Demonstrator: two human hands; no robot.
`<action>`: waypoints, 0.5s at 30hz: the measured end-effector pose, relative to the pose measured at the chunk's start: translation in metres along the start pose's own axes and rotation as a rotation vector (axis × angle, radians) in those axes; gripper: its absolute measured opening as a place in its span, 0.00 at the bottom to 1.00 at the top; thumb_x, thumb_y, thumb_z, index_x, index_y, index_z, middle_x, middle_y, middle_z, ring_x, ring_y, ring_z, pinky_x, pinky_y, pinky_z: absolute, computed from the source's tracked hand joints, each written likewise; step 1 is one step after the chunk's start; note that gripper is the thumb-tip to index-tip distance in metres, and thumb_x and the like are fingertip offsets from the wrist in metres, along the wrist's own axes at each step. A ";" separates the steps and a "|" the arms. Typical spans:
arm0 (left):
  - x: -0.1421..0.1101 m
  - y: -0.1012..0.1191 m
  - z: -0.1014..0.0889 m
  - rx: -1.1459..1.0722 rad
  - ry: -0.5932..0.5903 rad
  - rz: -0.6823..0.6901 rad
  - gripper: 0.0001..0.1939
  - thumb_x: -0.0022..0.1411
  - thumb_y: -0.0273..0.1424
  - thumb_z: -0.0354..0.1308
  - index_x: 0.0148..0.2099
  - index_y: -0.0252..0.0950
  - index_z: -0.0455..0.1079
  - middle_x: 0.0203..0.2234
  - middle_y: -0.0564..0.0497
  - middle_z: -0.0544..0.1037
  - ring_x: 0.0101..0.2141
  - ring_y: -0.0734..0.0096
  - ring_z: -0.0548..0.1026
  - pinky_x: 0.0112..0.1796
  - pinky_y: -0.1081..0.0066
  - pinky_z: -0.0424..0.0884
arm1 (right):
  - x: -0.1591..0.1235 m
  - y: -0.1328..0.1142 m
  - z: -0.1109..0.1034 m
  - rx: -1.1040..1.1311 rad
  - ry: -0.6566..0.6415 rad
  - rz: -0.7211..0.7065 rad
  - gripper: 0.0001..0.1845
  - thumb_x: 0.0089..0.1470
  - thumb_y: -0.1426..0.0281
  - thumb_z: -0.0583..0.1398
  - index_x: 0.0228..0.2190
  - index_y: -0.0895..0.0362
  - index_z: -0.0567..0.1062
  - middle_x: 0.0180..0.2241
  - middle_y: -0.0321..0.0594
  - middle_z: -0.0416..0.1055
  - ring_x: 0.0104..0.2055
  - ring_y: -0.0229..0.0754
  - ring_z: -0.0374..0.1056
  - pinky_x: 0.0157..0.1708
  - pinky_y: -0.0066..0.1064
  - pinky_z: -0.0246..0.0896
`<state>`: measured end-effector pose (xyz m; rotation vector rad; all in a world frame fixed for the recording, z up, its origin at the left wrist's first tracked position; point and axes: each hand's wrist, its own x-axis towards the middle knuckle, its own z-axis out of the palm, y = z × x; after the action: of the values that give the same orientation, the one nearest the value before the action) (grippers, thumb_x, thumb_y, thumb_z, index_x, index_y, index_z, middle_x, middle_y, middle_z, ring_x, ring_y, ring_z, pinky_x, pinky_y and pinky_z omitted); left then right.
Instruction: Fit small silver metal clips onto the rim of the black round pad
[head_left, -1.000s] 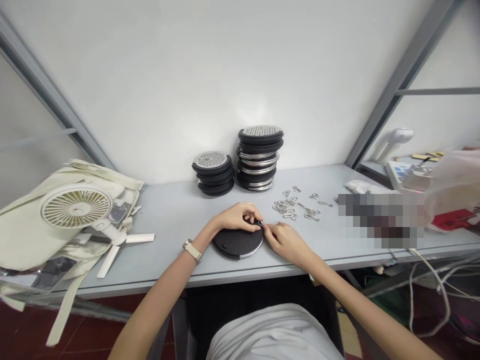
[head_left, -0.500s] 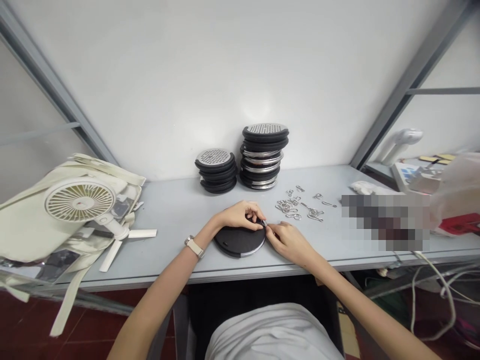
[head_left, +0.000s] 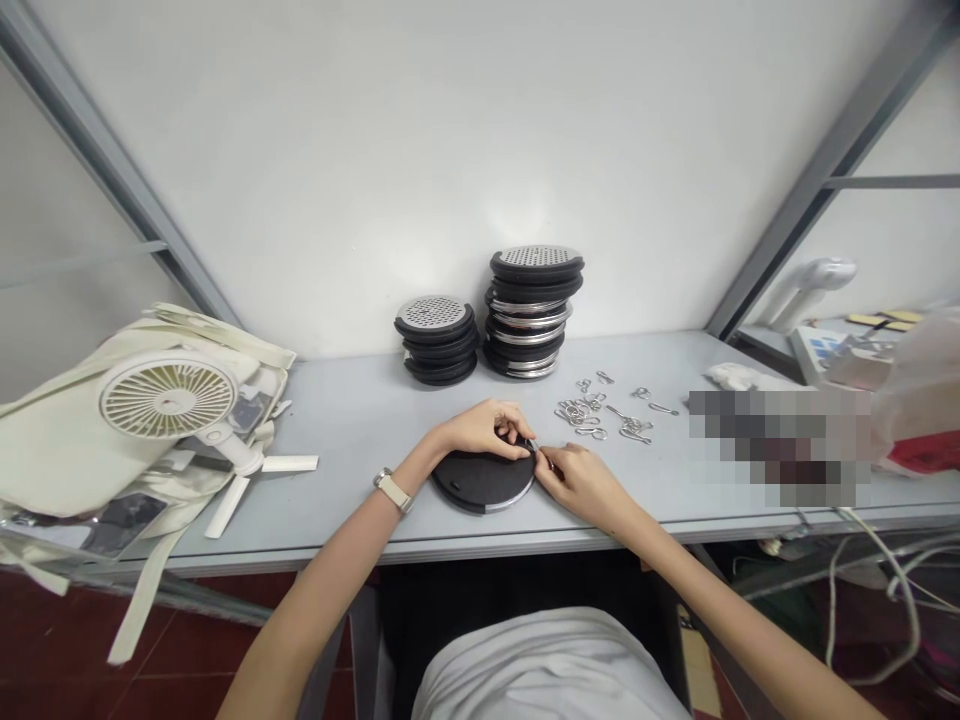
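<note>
In the head view, a black disc (head_left: 484, 480) lies flat on the grey table (head_left: 360, 420), near its front edge. The left hand (head_left: 480, 430) rests on the disc's far rim, fingers curled and pinching at its right edge. The right hand (head_left: 581, 480) meets it there, fingertips pinched on a small metal piece too small to make out. Loose clips (head_left: 600, 415) lie just beyond; two disc stacks (head_left: 487, 320) stand against the wall. A fan (head_left: 169, 400) sits far left.
</note>
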<state>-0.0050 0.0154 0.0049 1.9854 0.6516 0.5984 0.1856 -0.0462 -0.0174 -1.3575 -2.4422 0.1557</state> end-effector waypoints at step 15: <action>0.000 0.001 0.000 0.034 -0.002 -0.007 0.12 0.46 0.28 0.65 0.37 0.30 0.74 0.28 0.53 0.67 0.27 0.80 0.66 0.30 0.75 0.61 | -0.002 0.001 0.000 0.021 0.021 -0.005 0.20 0.60 0.67 0.47 0.19 0.56 0.66 0.16 0.37 0.66 0.22 0.39 0.62 0.26 0.28 0.47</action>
<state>-0.0045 0.0151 0.0061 2.0144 0.6713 0.5842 0.1872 -0.0473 -0.0177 -1.3376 -2.4195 0.1641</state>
